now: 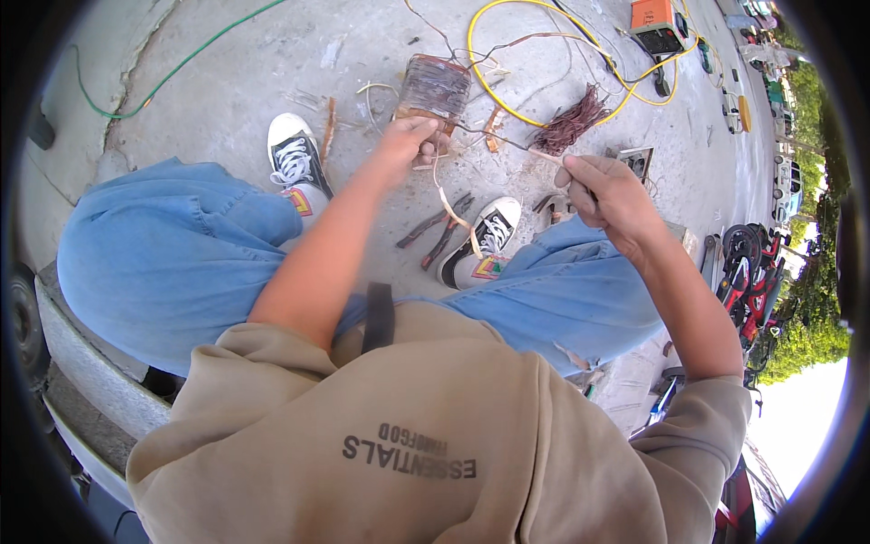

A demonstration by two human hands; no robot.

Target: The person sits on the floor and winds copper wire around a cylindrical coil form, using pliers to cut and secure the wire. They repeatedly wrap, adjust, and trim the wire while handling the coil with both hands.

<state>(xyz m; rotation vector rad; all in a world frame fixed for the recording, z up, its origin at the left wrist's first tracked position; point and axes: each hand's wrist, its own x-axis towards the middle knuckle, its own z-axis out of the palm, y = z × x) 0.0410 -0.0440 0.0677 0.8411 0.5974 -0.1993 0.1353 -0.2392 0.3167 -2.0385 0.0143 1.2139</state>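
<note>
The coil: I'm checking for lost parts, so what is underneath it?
Concrete floor shows around the coil, and the left hand holds its near end. What lies directly beneath is covered by the coil and hand; I can't tell whether it touches the floor.

Daylight is bright, a white patch (805,424) glares at lower right, and straight edges curve toward the rim.

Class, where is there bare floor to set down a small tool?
The roomiest patch is the concrete between the green cord and the left shoe; another lies beyond that shoe, left of the wound coil. It is crowded right of the coil, with the yellow cable and reddish wire bundle, and between the shoes, where dark pliers lie.
</note>
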